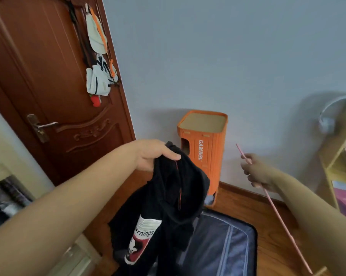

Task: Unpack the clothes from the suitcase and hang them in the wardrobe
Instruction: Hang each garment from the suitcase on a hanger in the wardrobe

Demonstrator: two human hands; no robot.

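Left hand [156,154] pinches bunched black printed cotton garment [164,206] at top edge, arm outstretched; cloth hangs above open dark grey fabric suitcase [223,242] on wood floor. Right hand [256,172] curls round thin pink rod [283,222], maybe hanger. We judge: garment out, hanging not yet done. Wardrobe unclear at left edge.

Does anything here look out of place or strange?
Nothing looks damaged or spilled. The left hand holds a bunched black garment above the suitcase; the right hand grips a thin pink rod.
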